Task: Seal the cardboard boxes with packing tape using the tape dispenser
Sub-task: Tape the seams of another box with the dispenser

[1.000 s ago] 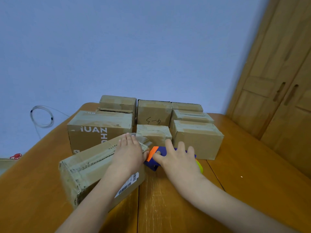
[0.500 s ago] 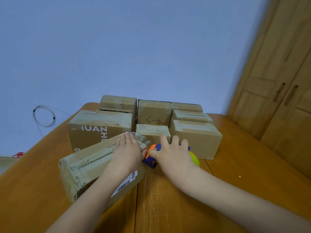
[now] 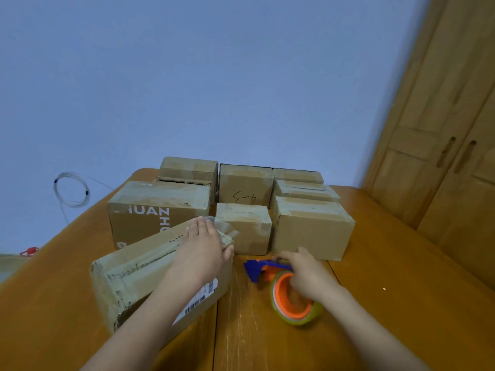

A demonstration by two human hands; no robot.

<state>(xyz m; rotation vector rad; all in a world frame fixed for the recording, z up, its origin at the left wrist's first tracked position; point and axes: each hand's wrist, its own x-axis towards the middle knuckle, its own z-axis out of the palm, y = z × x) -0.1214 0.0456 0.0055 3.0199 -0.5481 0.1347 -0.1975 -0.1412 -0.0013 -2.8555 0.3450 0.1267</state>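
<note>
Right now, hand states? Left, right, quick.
Left hand: open, fingers flat, pressing on the near cardboard box.
Right hand: closed, gripping the tape dispenser.

The large box (image 3: 158,210) reads "HUAN" across its front, with "ZH" running down beside it. Right of it, the rear box (image 3: 245,187) bears handwritten "4-3", upside down. The barcode label (image 3: 198,303) is unreadable.

Stacked boxes (image 3: 312,226) block far side; bare table (image 3: 401,290) right of tape dispenser (image 3: 284,287) open.
</note>
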